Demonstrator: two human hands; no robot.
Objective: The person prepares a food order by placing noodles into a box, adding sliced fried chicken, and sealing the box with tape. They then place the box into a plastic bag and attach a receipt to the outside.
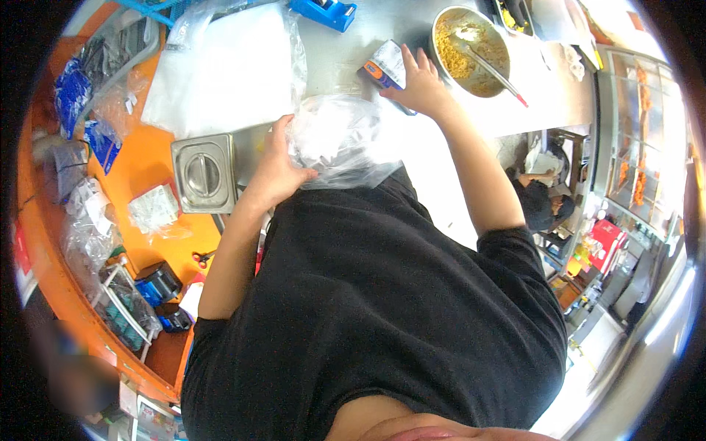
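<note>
A clear plastic bag (pixel 345 140) lies crumpled at the near edge of the steel worktop, just in front of my black shirt. My left hand (pixel 281 168) grips its left side, thumb low and fingers higher up. My right hand (pixel 416 82) is spread with fingers apart over a small carton (pixel 383 63) in white, blue and orange. Whether the fingertips press on the carton is hard to tell. To the right of that hand stands a steel bowl (pixel 493 33) of yellow noodles, with tongs (pixel 496 74) resting in it.
A stack of white sheets in plastic (pixel 237 71) covers the worktop's left part. A lidded steel container (pixel 204 173) sits below it. A blue tape dispenser (pixel 325 12) is at the far side. Scissors (pixel 202 258) lie on an orange surface (pixel 140 160). Another person (pixel 543 206) is at right.
</note>
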